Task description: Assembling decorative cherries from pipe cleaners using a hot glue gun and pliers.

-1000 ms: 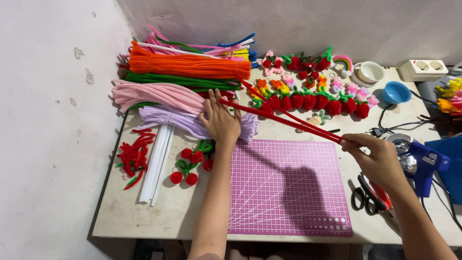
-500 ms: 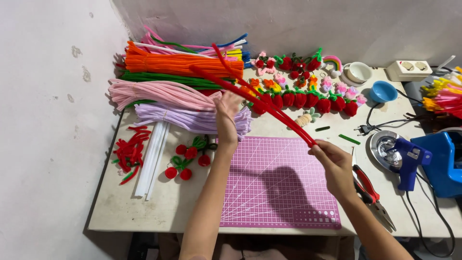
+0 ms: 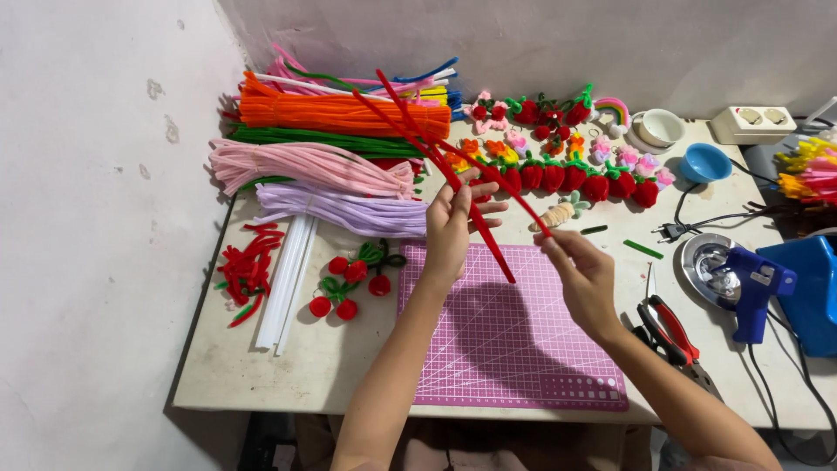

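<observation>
Both hands hold long red pipe cleaners (image 3: 436, 148) lifted above the table. My left hand (image 3: 455, 228) grips them near the middle, over the top edge of the pink cutting mat (image 3: 514, 366). My right hand (image 3: 582, 270) pinches the lower end of one red stem that bends away to the right. The far ends of the stems point up and left, over the orange pipe-cleaner bundle (image 3: 331, 113). Pink (image 3: 305, 166) and lilac (image 3: 340, 209) bundles lie left of my left hand.
Red strawberry-shaped pieces (image 3: 575, 179) line the table's back. Cherry shapes (image 3: 349, 279), white sticks (image 3: 288, 279) and red scraps (image 3: 244, 270) lie at the left. A blue glue gun (image 3: 758, 283), red-handled pliers (image 3: 671, 336), blue bowl (image 3: 704, 163) and white cup (image 3: 658, 128) sit right.
Both hands have lifted the red pipe cleaners and drawn closer together toward me. The stems tilted from nearly flat to steeper, and my right hand moved left over the mat.
</observation>
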